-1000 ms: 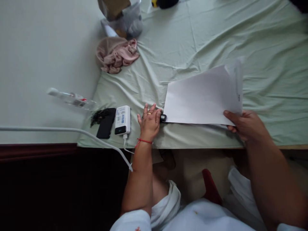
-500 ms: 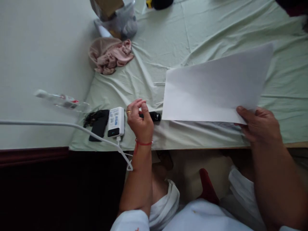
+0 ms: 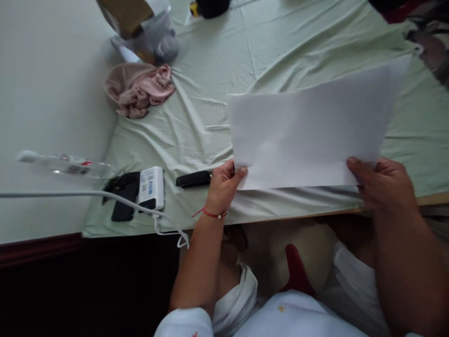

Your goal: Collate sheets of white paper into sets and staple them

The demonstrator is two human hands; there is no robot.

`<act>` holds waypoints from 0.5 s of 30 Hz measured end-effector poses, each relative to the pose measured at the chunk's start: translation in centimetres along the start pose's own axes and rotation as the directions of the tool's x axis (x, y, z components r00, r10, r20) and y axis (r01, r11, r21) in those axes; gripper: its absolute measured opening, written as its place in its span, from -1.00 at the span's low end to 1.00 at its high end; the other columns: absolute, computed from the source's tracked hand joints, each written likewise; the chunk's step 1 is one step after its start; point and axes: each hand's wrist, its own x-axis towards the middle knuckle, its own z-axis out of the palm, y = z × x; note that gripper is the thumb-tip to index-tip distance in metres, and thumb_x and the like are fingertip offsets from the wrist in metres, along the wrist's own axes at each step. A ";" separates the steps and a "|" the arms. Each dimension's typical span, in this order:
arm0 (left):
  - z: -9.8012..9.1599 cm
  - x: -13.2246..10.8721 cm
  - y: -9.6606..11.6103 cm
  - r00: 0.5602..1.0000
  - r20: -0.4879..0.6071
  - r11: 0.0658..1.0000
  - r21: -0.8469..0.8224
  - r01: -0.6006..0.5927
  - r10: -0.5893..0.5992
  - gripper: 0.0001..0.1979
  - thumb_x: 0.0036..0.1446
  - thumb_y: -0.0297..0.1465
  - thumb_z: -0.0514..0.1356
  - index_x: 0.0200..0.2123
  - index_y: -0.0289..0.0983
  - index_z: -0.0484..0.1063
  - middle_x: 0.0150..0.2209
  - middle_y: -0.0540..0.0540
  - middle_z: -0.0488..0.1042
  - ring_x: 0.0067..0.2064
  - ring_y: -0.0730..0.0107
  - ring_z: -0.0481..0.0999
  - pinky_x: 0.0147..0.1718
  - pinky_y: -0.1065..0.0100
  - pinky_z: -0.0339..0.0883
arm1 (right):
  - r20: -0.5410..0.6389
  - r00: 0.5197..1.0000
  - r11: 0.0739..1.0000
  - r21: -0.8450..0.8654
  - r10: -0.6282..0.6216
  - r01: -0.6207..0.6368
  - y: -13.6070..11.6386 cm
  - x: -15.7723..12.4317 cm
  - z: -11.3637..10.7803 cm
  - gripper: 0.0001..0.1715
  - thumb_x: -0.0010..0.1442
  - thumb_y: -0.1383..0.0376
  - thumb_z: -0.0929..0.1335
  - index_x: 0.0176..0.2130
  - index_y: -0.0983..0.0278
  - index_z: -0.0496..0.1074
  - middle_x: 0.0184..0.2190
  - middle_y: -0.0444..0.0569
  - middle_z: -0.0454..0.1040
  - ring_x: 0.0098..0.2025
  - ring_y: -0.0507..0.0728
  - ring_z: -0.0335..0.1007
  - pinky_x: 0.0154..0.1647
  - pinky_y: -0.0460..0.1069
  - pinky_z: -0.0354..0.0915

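Note:
A white sheet of paper (image 3: pixel 305 135) is held up above the green cloth, its far right corner lifted and curving. My left hand (image 3: pixel 224 184) pinches its near left corner, thumb on top and fingers underneath. My right hand (image 3: pixel 384 182) grips the near right side in the same way, with the thumb on the upper face. Just left of my left hand lies a black stapler-like object (image 3: pixel 192 179), its right end hidden behind the hand.
A white power bank (image 3: pixel 151 187) with a cable (image 3: pixel 91 193), a black phone (image 3: pixel 123 209) and a clear bottle (image 3: pixel 66 164) are at the left. Behind them sit a crumpled pink cloth (image 3: pixel 143 91) and a plastic bag (image 3: pixel 157 40). The green-sheeted surface (image 3: pixel 199 117) ends near my lap.
My left hand has moved right and taken hold of the paper's left corner. The black object is more exposed. My right hand keeps its grip, and the view has shifted slightly.

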 end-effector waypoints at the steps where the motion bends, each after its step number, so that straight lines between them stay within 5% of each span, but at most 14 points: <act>1: 0.2 0.1 -0.2 1.000 -0.008 1.000 0.011 0.000 0.000 -0.59 -0.02 -0.10 0.59 -0.21 -0.22 0.67 -0.32 -0.04 0.67 -0.26 0.33 0.62 -0.18 0.32 0.48 | 0.009 1.000 0.999 -0.035 -0.023 0.023 0.2 0.1 -0.4 -0.57 -0.25 0.16 0.74 -0.33 0.22 0.74 -0.37 -0.15 0.70 -0.42 -0.05 0.50 -0.36 -0.16 0.46; 7: 1.3 0.9 -0.9 0.986 -0.112 0.990 0.048 0.133 -0.127 -0.45 -0.06 0.12 0.54 -0.50 -0.24 0.53 -0.56 0.04 0.51 -0.52 0.47 0.40 -0.51 0.41 0.29 | 0.004 1.000 0.996 -0.090 0.004 -0.004 0.5 0.5 -1.4 -0.70 -0.07 0.22 0.65 -0.26 0.20 0.76 -0.34 -0.15 0.71 -0.41 -0.04 0.50 -0.37 -0.15 0.41; 12: 1.7 1.4 -1.1 0.981 0.013 0.981 0.015 0.196 -0.196 -0.47 -0.18 0.01 0.63 -0.35 -0.24 0.59 -0.45 0.02 0.58 -0.45 0.46 0.46 -0.47 0.44 0.31 | -0.136 0.990 0.999 -0.031 -0.034 0.030 0.1 1.1 -1.6 -0.75 -0.20 0.29 0.63 -0.40 0.23 0.69 -0.43 -0.16 0.66 -0.48 -0.02 0.42 -0.46 -0.12 0.34; 15: 1.8 1.6 -1.7 0.971 0.002 0.969 0.061 0.238 -0.239 -0.47 -0.18 0.02 0.63 -0.45 -0.25 0.54 -0.54 0.05 0.48 -0.52 0.51 0.38 -0.52 0.43 0.23 | -0.172 0.983 0.998 0.011 -0.057 0.060 -0.1 1.2 -1.5 -0.77 -0.26 0.32 0.61 -0.46 0.23 0.65 -0.44 -0.15 0.65 -0.47 -0.01 0.41 -0.43 -0.11 0.36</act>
